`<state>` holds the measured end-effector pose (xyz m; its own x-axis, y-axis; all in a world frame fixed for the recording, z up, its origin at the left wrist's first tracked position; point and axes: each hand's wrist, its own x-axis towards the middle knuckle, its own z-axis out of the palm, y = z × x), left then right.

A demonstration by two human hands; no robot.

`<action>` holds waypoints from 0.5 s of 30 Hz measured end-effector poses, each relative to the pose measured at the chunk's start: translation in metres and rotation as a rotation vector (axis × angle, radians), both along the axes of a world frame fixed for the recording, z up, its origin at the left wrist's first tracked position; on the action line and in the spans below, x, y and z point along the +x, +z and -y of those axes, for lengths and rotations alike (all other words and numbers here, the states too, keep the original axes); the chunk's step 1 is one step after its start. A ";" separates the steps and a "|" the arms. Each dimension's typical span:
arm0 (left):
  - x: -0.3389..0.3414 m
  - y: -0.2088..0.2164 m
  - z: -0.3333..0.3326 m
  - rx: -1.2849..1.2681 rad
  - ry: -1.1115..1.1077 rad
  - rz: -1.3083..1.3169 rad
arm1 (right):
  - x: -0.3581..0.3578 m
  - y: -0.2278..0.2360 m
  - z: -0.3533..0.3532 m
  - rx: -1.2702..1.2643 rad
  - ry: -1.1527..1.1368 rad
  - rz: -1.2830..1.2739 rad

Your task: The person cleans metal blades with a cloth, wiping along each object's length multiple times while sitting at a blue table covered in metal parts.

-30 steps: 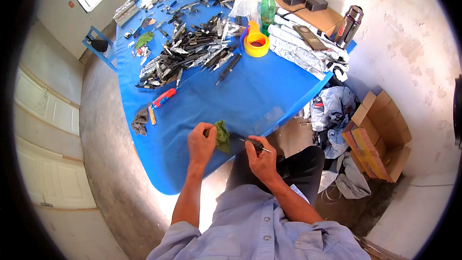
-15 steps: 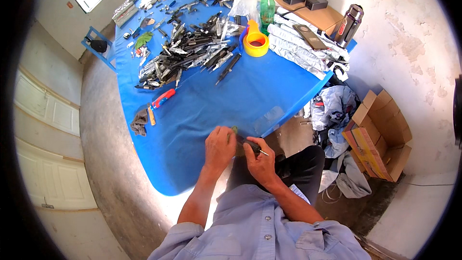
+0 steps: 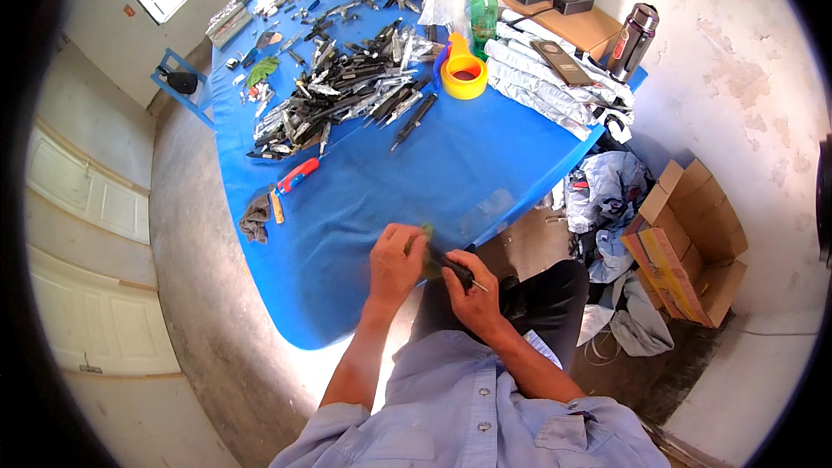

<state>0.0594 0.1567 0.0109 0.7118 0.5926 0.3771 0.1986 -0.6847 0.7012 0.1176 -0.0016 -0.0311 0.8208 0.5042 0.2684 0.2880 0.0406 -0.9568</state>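
My right hand (image 3: pixel 472 290) is closed round a dark cylindrical piece (image 3: pixel 457 270) with a thin metal rod sticking out toward the lower right. Beside it, my left hand (image 3: pixel 399 264) has its fingers curled round a crumpled green thing (image 3: pixel 427 230), perhaps a leaf or rag, at the far end of the dark piece. My left fingers hide most of the green thing. Both hands are close together over the table's near edge, above my lap. Farther off lies a large heap of black and silver pieces (image 3: pixel 334 91), with one similar dark piece (image 3: pixel 414 121) apart at its near right.
A red-handled tool (image 3: pixel 297 175) and grey rag (image 3: pixel 255 218) lie left on the blue-covered table (image 3: pixel 347 191). Yellow tape (image 3: pixel 464 78), a green bottle (image 3: pixel 484 17), white bags (image 3: pixel 533 78), a phone (image 3: pixel 562 63) and a flask (image 3: pixel 633 43) stand right. An open carton (image 3: pixel 689 247) is on the floor.
My left hand has shifted slightly, and more of the green thing shows beside its fingers. The dark piece in my right hand is a little lower. The table's things stay put.
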 end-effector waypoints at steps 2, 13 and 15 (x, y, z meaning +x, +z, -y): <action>0.004 -0.006 -0.005 -0.012 0.030 -0.022 | -0.001 0.001 0.002 0.000 0.016 -0.023; -0.006 0.007 -0.024 -0.028 0.071 -0.058 | -0.003 -0.001 0.007 0.073 0.048 0.114; -0.009 0.030 -0.007 -0.041 0.001 -0.082 | -0.002 -0.001 0.007 0.075 0.056 0.149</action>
